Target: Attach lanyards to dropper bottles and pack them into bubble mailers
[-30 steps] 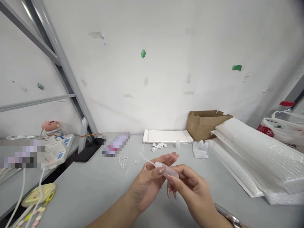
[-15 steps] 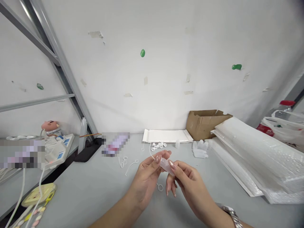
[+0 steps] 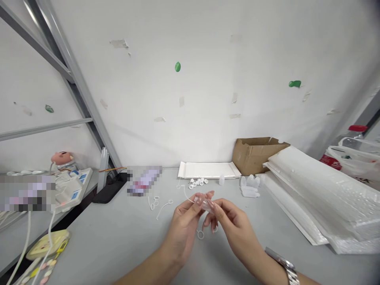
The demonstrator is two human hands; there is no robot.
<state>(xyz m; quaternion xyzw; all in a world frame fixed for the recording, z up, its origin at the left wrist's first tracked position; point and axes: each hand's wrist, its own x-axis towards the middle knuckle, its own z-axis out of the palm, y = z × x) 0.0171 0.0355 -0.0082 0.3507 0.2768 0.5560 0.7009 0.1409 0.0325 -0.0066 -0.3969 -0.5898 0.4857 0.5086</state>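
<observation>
A small translucent plastic bottle (image 3: 205, 204) is pinched between my two hands above the table. My left hand (image 3: 184, 219) is closed on its left end, and a thin white strap (image 3: 186, 194) sticks up from those fingers. On the other end, the thumb and fingers of my right hand (image 3: 234, 221) are closed; they cover much of the bottle. White looped straps lie near the hands: one ring (image 3: 200, 234) just below them and another strap (image 3: 165, 208) to the left. Beyond the hands are several small white caps (image 3: 198, 182).
Several translucent bottles (image 3: 249, 186) lie right of the caps, with one bottle (image 3: 221, 180) standing apart. Behind are a white padded mailer (image 3: 210, 170) and a cardboard box (image 3: 252, 156). Bubble mailers (image 3: 314, 198) fill the right side; a black object (image 3: 109, 192) lies left.
My right hand has shifted slightly left and up along the bottle, its fingers now covering more of it. The white strap has swung a little left.
</observation>
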